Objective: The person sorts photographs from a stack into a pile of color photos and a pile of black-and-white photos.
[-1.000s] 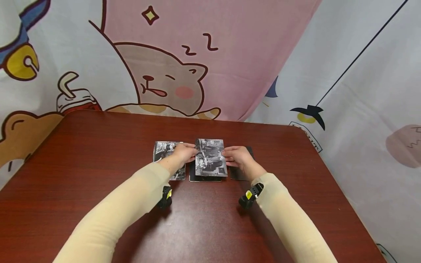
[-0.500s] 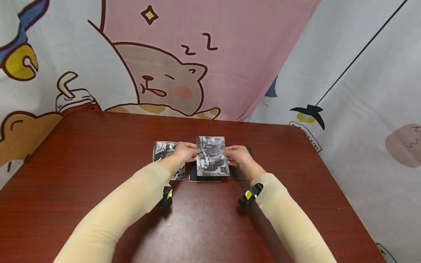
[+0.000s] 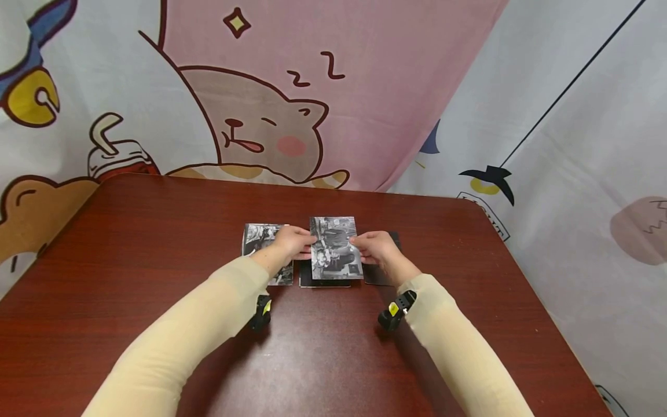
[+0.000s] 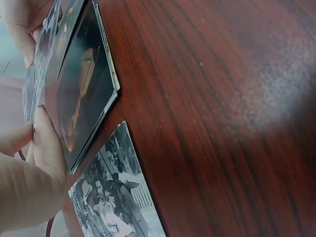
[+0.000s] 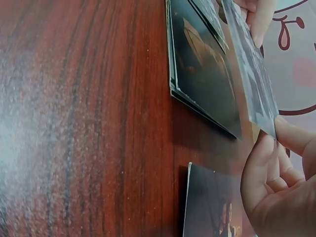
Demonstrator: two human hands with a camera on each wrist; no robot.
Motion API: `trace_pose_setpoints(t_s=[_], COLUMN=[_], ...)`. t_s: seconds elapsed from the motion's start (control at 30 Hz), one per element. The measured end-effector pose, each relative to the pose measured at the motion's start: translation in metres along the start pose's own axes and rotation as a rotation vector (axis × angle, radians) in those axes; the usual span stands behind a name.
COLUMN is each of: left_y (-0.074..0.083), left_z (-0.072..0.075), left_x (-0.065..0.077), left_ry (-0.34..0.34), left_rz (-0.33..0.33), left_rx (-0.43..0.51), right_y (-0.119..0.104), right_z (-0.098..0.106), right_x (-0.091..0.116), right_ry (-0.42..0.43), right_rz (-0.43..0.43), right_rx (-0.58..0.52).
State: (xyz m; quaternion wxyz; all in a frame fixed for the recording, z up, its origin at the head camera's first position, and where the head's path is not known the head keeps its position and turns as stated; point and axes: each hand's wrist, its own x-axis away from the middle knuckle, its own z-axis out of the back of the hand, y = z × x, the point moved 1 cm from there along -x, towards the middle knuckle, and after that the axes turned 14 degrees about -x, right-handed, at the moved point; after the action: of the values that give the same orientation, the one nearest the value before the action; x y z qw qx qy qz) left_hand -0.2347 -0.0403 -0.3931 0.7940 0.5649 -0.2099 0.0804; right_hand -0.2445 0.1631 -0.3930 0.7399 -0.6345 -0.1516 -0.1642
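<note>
A black-and-white photo card is held up between both hands over the middle stack of dark photo cards. My left hand pinches its left edge between thumb and fingers. On the opposite edge, my right hand pinches it the same way. The wrist views show the held card tilted up, apart from the stack's top. Left of the stack lies another black-and-white photo card, partly hidden by my left hand in the head view. Beneath my right hand is a dark photo card with a small lit patch.
The cards lie on a reddish-brown wooden table, toward its far side. Behind the table hangs a cloth backdrop with cartoon animals. Black wrist cameras hang below the cream sleeves.
Compared with a second ago, the held photo card has risen slightly and shifted a little to the right. Both hands keep their pinch, and the cards on the table stay put.
</note>
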Motion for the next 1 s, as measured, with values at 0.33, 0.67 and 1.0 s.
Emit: trace_pose_setpoints(t_s=[0.33, 0.67, 1.0], left_y=[0.002, -0.002, -0.013], left_z=[0.010, 0.023, 0.034], left_x=[0.006, 0.009, 0.005], left_ry=[0.059, 0.092, 0.134], left_rz=[0.010, -0.002, 0.011], left_rx=[-0.009, -0.036, -0.044], right_y=[-0.005, -0.010, -0.008], right_z=[-0.009, -0.020, -0.037], right_x=[0.002, 0.005, 0.005], right_ry=[0.007, -0.037, -0.054], right_rz=[0.019, 0.022, 0.032], right_rx=[-0.051, -0.075, -0.096])
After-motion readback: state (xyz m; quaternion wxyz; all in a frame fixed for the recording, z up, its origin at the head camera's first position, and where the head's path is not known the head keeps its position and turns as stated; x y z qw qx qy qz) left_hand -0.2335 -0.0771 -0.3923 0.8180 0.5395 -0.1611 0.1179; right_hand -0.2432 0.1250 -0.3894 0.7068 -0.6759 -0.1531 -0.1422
